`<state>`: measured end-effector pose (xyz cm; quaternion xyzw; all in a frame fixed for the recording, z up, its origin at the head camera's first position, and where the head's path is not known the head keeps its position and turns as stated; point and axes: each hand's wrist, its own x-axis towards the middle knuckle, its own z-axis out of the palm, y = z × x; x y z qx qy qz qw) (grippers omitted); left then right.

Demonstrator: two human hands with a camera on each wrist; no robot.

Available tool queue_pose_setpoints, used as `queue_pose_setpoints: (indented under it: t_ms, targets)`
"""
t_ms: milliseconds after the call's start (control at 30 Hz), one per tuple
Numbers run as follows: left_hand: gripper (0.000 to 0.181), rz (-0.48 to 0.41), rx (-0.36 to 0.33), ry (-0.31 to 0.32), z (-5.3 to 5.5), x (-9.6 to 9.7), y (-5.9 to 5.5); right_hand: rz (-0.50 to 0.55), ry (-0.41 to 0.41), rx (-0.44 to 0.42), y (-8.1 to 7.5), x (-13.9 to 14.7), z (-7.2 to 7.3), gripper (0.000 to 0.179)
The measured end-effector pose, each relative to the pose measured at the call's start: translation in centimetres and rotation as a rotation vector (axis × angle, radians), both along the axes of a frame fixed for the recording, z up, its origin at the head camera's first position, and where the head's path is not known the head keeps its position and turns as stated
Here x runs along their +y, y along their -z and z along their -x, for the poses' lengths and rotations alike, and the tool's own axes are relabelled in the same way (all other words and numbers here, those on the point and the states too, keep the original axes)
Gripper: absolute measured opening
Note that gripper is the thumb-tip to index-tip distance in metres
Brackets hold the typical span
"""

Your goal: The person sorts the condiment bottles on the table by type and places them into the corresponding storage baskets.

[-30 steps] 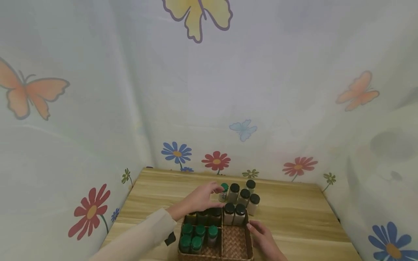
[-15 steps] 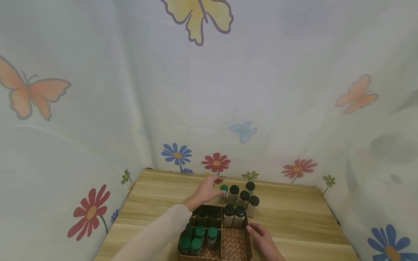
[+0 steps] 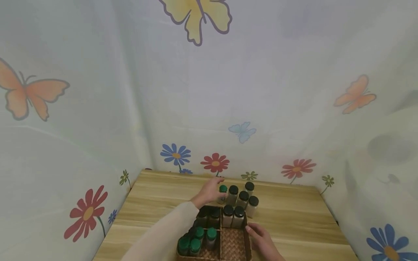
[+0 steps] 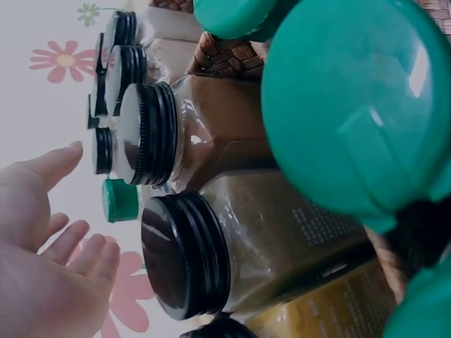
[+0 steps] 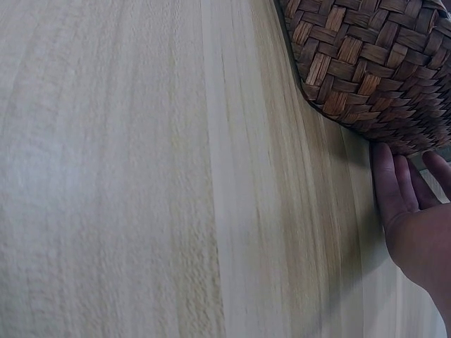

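In the head view my left hand (image 3: 210,191) reaches behind the basket, its thumb and fingers apart around a small green-capped jar (image 3: 223,190). The left wrist view shows that hand (image 4: 53,246) with loosely spread fingers; from there I cannot tell whether it touches the green-capped jar (image 4: 120,200). A brown woven basket (image 3: 233,243) with compartments stands in front, with black-capped jars (image 3: 238,214) in its back compartments and green-capped jars (image 3: 195,246) at the front left. My right hand (image 3: 263,241) rests at the basket's right side; its fingers (image 5: 387,179) lie fairly straight against the woven wall (image 5: 366,63).
Several black-capped jars (image 3: 243,198) stand on the wooden table (image 3: 287,214) behind the basket, right of the green-capped jar. A printed cloth (image 3: 277,108) with flowers and butterflies surrounds the table at the back and sides.
My left hand has moved right and slightly away, its fingers passing behind the green-capped jar, which stays in place. The right hand stays at the basket's side.
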<state>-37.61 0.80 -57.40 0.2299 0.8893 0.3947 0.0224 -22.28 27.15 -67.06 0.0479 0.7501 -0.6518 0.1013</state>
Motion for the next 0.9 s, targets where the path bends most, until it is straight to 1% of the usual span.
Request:
queue_pose_setpoints:
  t_ms: [67,200,400,600,700,900]
  targets:
    - [0.071,0.012,-0.012,-0.002,0.06,0.14,0.27,0.008,0.001,0.007,0.12,-0.02,-0.02,0.066]
    - [0.074,-0.001,-0.041,-0.005,-0.01,0.3,0.51,0.017,-0.002,0.001,0.46,0.05,0.11,0.067]
    - [0.073,-0.009,-0.052,0.01,-0.18,0.53,0.36,0.007,-0.005,0.005,0.35,0.08,0.05,0.069]
    - [0.071,-0.031,-0.091,-0.013,-0.26,0.74,0.16,-0.012,-0.014,0.003,0.23,0.05,0.14,0.068]
    - [0.071,-0.025,-0.089,-0.019,-0.25,0.81,0.12,-0.013,-0.01,0.004,0.12,0.0,0.1,0.068]
    - [0.066,-0.046,-0.118,-0.028,-0.16,0.97,0.33,-0.003,-0.001,0.004,0.09,-0.02,-0.07,0.068]
